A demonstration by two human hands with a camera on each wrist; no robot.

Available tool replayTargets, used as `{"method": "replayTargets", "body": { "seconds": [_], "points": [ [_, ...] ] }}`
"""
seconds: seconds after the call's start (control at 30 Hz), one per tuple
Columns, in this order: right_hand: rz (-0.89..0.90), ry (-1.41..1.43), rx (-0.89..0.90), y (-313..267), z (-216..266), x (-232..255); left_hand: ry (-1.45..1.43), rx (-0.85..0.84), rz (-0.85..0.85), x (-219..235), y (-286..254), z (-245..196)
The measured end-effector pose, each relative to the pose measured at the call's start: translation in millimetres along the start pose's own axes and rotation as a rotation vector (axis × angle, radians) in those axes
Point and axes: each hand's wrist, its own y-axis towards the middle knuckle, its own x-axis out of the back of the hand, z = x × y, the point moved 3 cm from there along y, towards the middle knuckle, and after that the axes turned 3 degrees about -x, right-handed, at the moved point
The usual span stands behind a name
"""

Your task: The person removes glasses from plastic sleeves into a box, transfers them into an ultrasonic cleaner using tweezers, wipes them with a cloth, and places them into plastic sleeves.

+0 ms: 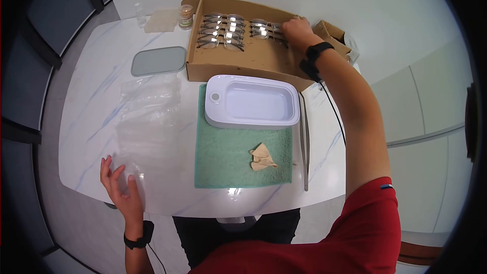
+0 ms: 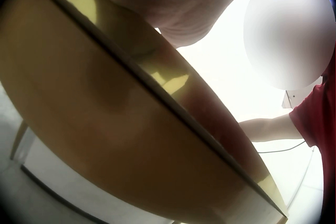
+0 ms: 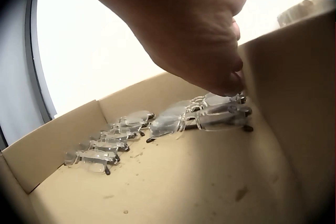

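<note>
In the head view, my right hand (image 1: 298, 33) reaches into the back right of a cardboard box (image 1: 243, 63), its curled fingers at the end of the rear eyeglasses (image 1: 259, 22) in the right column. In the right wrist view, the hand (image 3: 194, 35) is over those glasses, fingertips against their end; the grip is partly hidden. Nearer eyeglasses (image 3: 220, 118) lie just in front. Several more glasses (image 1: 221, 33) form a left column. My left hand (image 1: 123, 193) is held at the table's front left edge, palm up, fingers loosely bent, holding nothing.
A white tub (image 1: 261, 102) stands on a green cloth (image 1: 223, 157) with a crumpled beige cloth (image 1: 262, 157). A grey lid (image 1: 158, 61), clear plastic bag (image 1: 147, 122), jar (image 1: 186, 17) and small bottle (image 1: 139, 15) are on the left. Right of the cloth lies a grey strip (image 1: 305, 147).
</note>
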Motion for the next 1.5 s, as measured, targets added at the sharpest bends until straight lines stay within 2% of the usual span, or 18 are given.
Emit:
{"method": "replayTargets", "body": {
  "seconds": [0.1,0.13,0.17,0.23,0.27,0.33,0.37,0.43,0.5,0.57,0.67,0.73,1.0,1.23,1.3,1.33,1.4,1.5],
  "points": [
    [-0.017,0.057,-0.045,-5.6,-14.0,15.7,0.022,-0.016,0.012,0.1,-0.4,-0.6],
    [-0.135,0.13,-0.084,-8.1,-22.6,23.7,0.018,-0.017,0.024,-0.7,-0.4,-0.1],
    [-0.116,0.131,-0.093,-19.8,-30.3,37.6,0.037,-0.012,0.015,-0.9,0.0,1.1],
    [-0.46,0.424,-0.127,-51.7,-50.5,83.0,0.044,-0.011,0.033,-2.0,-2.6,2.7],
    [-0.446,0.414,-0.14,-68.5,-59.5,91.9,0.036,0.005,0.014,-2.2,-2.1,3.6],
    [-0.598,0.634,-0.335,-115.1,-85.5,104.5,0.016,0.008,0.006,-3.4,-2.4,3.4],
    [-0.598,0.622,-0.348,-135.8,-94.4,99.1,0.014,0.008,-0.004,-3.1,-2.4,2.4],
    [-0.497,0.715,-0.64,-182.0,-114.5,60.8,0.007,-0.003,-0.015,-1.4,-2.4,0.8],
    [-0.397,0.761,-0.833,-225.0,-123.0,12.5,-0.023,0.04,-0.013,-1.5,-2.8,1.7],
    [-0.347,0.927,-1.094,-266.5,-131.8,-65.2,-0.027,0.031,-0.012,-1.7,-2.9,-0.6],
    [-0.308,1.051,-1.209,-301.4,-126.4,-131.6,-0.031,0.032,-0.012,-1.2,-3.0,-1.7],
    [-0.138,1.3,-1.306,-307.2,-118.8,-148.2,-0.032,0.031,-0.012,-1.6,-3.1,0.6],
    [-0.148,1.275,-1.186,-304.9,-106.6,-140.4,0.014,-0.009,-0.055,-1.2,-3.7,5.3],
    [-0.353,1.276,-0.912,-316.8,-116.6,-24.9,-0.019,-0.124,-0.124,-0.5,-5.8,15.2],
    [-0.325,1.101,-0.8,-324.7,-107.9,31.8,0.046,-0.272,-0.179,3.7,-7.2,-0.7],
    [-0.338,1.1,-0.804,-330.3,-103.4,57.5,0.042,-0.282,-0.186,7.6,-9.4,-11.0],
    [-0.335,0.954,-0.667,-343.5,-91.2,108.8,0.011,-0.456,-0.16,13.0,-19.3,-46.3],
    [-0.338,0.966,-0.579,-363.3,-69.3,167.3,-0.207,-0.493,-0.096,13.8,-37.1,-95.5]
  ]
}}
